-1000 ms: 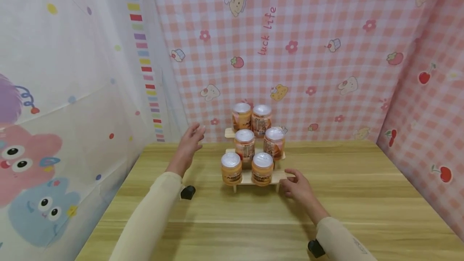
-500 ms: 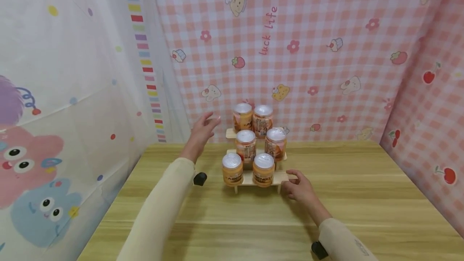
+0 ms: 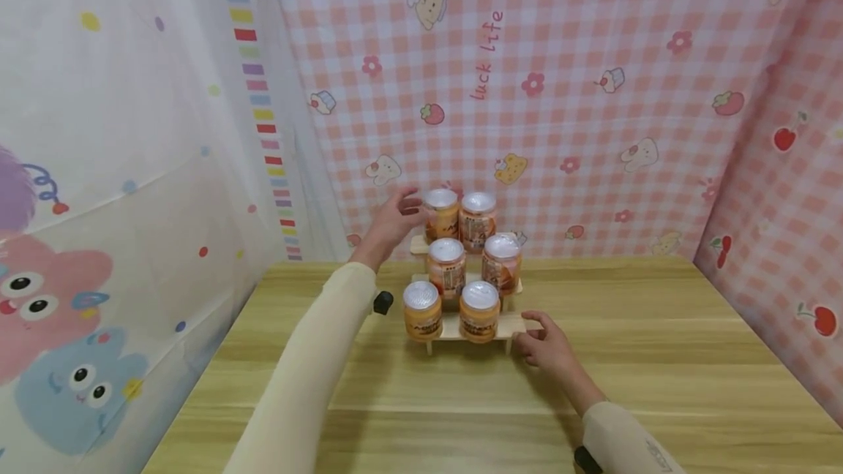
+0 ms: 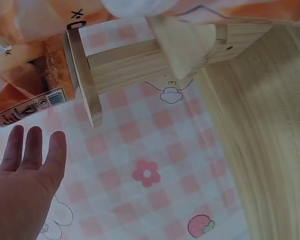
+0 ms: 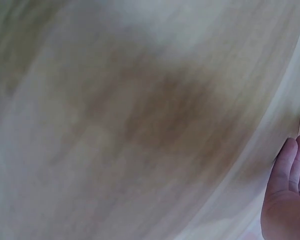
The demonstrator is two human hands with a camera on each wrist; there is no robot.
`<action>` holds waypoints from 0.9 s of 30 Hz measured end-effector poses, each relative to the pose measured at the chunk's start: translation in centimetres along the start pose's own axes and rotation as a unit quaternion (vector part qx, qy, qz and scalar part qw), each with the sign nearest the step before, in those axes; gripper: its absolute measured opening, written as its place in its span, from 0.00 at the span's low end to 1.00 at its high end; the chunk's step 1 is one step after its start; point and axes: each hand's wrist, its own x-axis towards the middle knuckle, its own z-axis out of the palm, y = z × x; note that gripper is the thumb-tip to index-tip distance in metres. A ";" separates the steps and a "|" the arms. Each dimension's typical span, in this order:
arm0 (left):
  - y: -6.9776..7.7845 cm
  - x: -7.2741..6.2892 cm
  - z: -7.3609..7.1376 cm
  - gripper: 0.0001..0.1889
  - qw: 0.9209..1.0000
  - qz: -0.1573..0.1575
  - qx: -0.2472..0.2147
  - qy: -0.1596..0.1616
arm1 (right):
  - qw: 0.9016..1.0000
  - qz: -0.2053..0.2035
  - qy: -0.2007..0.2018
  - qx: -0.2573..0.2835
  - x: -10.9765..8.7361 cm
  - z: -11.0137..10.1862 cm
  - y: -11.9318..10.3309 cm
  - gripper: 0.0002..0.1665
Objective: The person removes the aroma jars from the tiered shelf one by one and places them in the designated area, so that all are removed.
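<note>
The left hand (image 3: 395, 219) is wide, near the stand's (image 3: 510, 326) top left can (image 3: 443, 221); best not bump the other 5 cans (image 3: 448, 273). The right hand (image 3: 546, 344) is at the low step's end (image 3: 514, 325); can't tell if it grips.

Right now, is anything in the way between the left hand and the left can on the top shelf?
No, nothing visible stands between the left hand and the left can on the top shelf. The other top can is on its far side, out of the way.
</note>
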 end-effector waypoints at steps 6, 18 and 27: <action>-0.2 1.1 1.0 0.35 1.000 -0.001 0.000 -0.024 | 1.000 0.001 0.001 -0.002 -0.2 0.1 0.0 0.28; -0.4 1.9 1.2 0.33 0.999 0.010 0.033 -0.019 | 1.000 -0.014 0.008 -0.001 -0.5 0.3 -0.4 0.28; 1.2 1.2 0.1 0.37 0.998 0.036 0.034 0.028 | 1.000 -0.014 0.007 0.001 -0.5 0.1 -0.2 0.29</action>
